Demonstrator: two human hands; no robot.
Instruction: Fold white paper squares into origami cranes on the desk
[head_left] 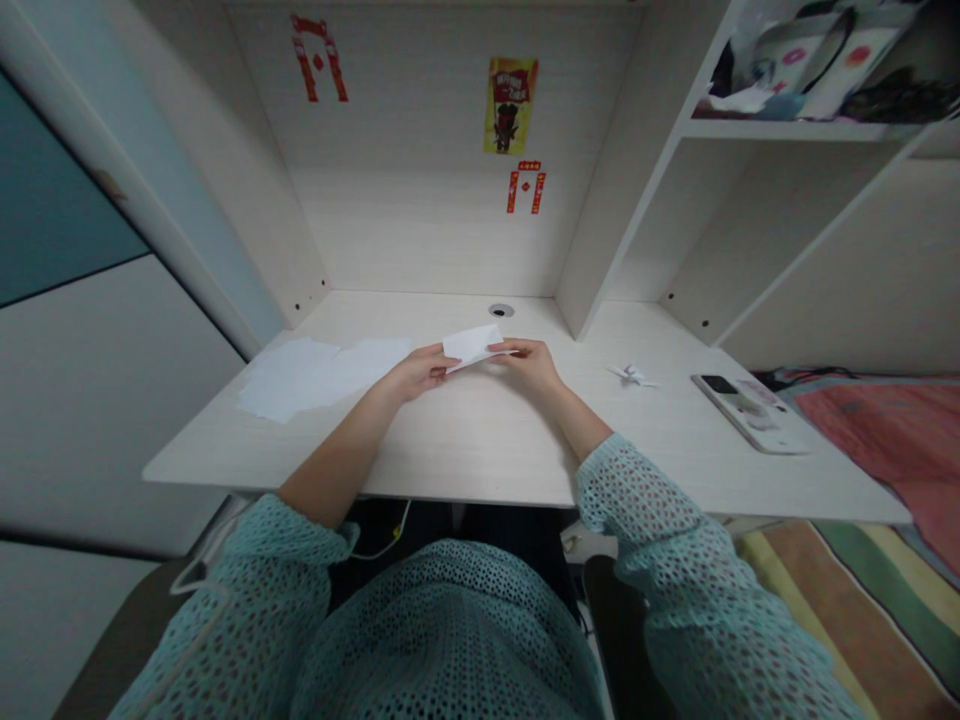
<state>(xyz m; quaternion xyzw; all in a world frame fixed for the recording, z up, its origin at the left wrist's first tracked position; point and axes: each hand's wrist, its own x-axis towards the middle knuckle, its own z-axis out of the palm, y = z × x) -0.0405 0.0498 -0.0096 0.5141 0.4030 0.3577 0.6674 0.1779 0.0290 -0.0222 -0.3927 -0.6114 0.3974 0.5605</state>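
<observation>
A small folded sheet of white paper (472, 345) is held between my two hands, a little above the white desk (480, 450). My left hand (420, 371) pinches its left end, with the thumb on the near edge. At the right end, my right hand (529, 362) grips it between thumb and fingers. Several loose white sheets (300, 375) lie overlapping on the desk, left of my left hand. To the right of my right hand rests a small folded white paper piece (632, 375) with pointed arms.
A phone in a pale case (750, 412) lies at the desk's right side. A cable hole (501, 311) sits near the back panel. An upright divider (611, 200) and a loaded shelf (810, 128) stand at right. Striped bedding (847, 590) is beside the desk.
</observation>
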